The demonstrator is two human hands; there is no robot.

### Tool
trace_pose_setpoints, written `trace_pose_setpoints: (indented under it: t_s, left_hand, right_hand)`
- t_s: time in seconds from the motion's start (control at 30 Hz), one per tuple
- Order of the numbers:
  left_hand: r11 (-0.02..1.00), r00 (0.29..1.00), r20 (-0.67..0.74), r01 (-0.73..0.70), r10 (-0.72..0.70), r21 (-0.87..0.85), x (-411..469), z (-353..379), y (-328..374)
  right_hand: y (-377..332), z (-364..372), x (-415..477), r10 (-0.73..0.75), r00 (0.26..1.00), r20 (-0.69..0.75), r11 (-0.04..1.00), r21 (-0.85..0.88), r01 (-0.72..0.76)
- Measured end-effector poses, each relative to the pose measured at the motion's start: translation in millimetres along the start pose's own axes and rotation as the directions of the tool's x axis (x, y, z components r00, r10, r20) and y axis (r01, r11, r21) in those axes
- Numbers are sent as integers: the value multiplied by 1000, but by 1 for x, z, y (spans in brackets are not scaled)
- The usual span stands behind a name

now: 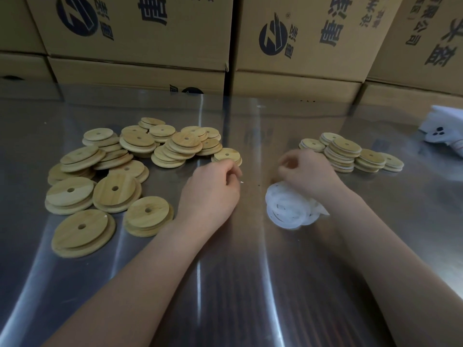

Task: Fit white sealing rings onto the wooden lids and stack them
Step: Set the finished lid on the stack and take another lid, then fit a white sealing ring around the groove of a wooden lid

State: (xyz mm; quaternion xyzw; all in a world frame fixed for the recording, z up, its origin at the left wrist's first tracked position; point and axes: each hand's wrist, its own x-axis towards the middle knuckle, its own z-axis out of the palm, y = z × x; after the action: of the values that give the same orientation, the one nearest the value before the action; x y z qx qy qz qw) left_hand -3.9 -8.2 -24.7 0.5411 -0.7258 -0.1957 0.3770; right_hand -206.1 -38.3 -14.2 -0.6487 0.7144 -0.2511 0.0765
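The rings lie heaped on the bench. Loose lids spread well left of the rings, and stacked lids stand behind and to their right. The right hand curls over the rings' far edge and the left hand curls just left of them; I cannot tell whether either holds anything.

The right hand is blurred, and the white object is cropped.

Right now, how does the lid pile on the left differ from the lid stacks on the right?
The left pile is large and loose, its lids overlapping and tilted; the right stacks are few and tidier. The left pile shows bare wood at the edges; the right stacks show white rings between the lids. Both are round wooden lids with a centre hole, on the metal table.
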Motion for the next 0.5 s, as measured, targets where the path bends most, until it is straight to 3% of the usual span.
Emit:
trace_pose_setpoints:
  t_s: [0.17, 0.4, 0.5]
  left_hand:
    - [986, 998, -22, 61, -58, 157, 0, -7, -1]
    - [934, 996, -77, 61, -36, 352, 0, -20, 1]
    - [892, 994, -67, 110, -89, 438, 2, -29, 0]
  right_hand:
    - [-3, -1, -2, -104, 972, 213, 993, -40, 115]
    - [-3, -15, -7, -109, 942, 318, 994, 25, 107]
    - [-1, -18, -8, -118, 932, 343, 993, 35, 113]
